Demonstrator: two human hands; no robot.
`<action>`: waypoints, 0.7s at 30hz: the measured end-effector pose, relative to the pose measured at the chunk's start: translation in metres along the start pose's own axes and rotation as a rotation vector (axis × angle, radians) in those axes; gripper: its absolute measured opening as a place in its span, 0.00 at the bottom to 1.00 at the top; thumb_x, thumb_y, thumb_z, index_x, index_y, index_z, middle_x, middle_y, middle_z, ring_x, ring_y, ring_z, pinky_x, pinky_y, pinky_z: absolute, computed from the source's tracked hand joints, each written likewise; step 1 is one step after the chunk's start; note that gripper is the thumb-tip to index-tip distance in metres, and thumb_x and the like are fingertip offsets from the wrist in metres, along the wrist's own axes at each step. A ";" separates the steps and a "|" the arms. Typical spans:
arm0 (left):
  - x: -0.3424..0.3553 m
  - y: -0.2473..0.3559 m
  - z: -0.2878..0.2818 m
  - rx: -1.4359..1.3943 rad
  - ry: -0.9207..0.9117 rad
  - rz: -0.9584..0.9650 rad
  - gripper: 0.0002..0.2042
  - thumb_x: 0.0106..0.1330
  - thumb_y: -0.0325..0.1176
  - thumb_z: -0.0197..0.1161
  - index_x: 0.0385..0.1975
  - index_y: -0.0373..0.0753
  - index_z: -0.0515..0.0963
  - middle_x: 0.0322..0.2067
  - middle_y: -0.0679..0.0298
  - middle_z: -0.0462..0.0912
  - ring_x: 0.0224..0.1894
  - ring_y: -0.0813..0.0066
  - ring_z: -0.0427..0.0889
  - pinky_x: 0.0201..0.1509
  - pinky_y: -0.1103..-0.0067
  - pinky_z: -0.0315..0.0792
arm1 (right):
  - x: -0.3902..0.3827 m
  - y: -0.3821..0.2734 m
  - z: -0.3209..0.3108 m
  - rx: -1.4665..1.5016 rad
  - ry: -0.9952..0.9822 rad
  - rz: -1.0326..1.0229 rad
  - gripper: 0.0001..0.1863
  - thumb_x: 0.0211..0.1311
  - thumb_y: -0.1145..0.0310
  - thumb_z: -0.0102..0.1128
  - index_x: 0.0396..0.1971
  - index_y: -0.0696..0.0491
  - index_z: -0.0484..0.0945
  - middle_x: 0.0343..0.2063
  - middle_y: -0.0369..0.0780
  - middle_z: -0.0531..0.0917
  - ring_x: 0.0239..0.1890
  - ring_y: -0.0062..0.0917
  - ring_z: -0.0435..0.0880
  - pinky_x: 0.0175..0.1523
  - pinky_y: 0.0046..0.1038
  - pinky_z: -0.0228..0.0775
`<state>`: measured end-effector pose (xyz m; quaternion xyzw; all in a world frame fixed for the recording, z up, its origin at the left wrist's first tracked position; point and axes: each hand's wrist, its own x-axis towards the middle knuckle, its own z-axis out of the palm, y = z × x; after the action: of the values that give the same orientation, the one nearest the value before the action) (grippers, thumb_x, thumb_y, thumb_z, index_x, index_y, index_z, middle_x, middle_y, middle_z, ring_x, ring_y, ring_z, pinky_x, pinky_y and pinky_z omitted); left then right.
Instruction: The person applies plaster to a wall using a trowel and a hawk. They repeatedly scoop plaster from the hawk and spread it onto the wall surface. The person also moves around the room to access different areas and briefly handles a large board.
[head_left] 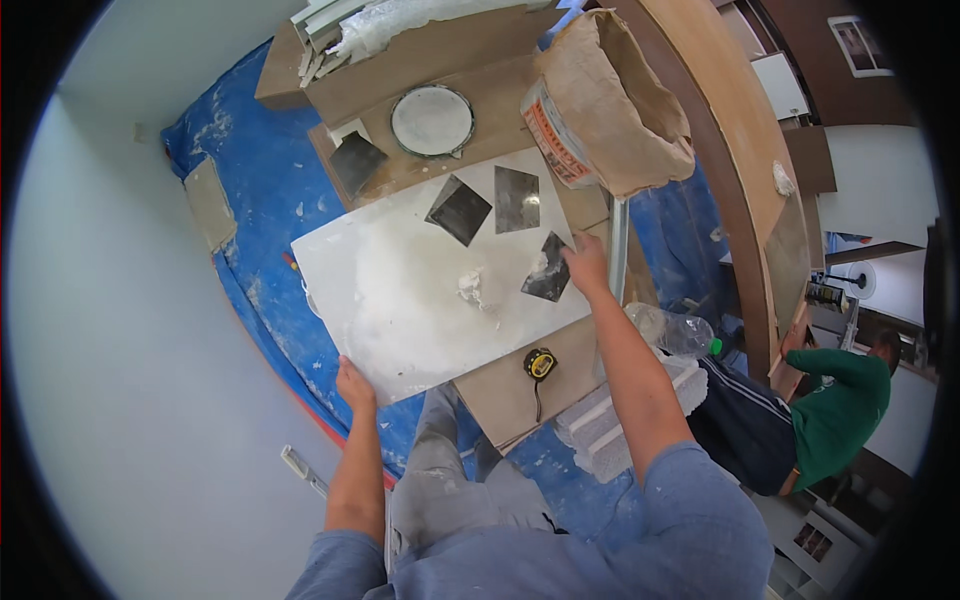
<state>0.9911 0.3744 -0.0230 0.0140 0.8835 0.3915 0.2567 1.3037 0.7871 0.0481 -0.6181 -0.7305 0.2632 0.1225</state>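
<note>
A large white board (385, 290) lies tilted in front of me. My left hand (357, 384) grips its near left corner. My right hand (586, 264) is closed on the board's right edge, beside a dark thin metal plate (543, 274) smeared with white paste. Farther up the board rest a shiny dark plate (517, 200) and a dark square plate (461, 212) overlapping another one. A small lump of white paste (470, 287) sits on the board, right of its middle. The fingers under the board are hidden.
Beyond the board stand a round tub of white material (432, 121) and a paper sack (612, 110). Another dark plate (357, 163) lies left of the tub. A tape measure (540, 363), a plastic bottle (675, 332) and white blocks (610, 425) are nearby. A person in green (845, 410) works at right.
</note>
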 end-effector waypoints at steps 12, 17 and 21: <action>-0.055 0.020 -0.058 -0.120 0.072 0.098 0.18 0.78 0.39 0.55 0.58 0.33 0.75 0.44 0.57 0.84 0.43 0.72 0.80 0.49 0.75 0.74 | -0.047 -0.016 -0.012 -0.366 -0.219 0.205 0.64 0.24 0.61 0.90 0.70 0.42 0.61 0.63 0.43 0.68 0.66 0.45 0.69 0.66 0.46 0.69; -0.104 0.070 -0.045 -0.108 -0.178 0.067 0.20 0.73 0.33 0.60 0.62 0.35 0.73 0.45 0.59 0.84 0.42 0.75 0.80 0.47 0.77 0.75 | -0.048 0.025 -0.003 -0.173 -0.167 0.163 0.42 0.38 0.62 0.85 0.57 0.49 0.73 0.46 0.39 0.79 0.49 0.34 0.81 0.55 0.38 0.76; -0.131 0.095 -0.003 -0.274 -0.589 0.041 0.25 0.68 0.30 0.65 0.65 0.36 0.70 0.49 0.59 0.83 0.43 0.75 0.82 0.48 0.78 0.76 | -0.072 0.052 -0.028 0.491 -0.418 0.470 0.08 0.69 0.67 0.66 0.43 0.53 0.81 0.30 0.31 0.81 0.31 0.18 0.82 0.41 0.21 0.76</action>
<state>1.0868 0.4083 0.1035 0.1099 0.7098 0.4911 0.4928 1.3759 0.7293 0.0536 -0.6540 -0.4936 0.5709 0.0516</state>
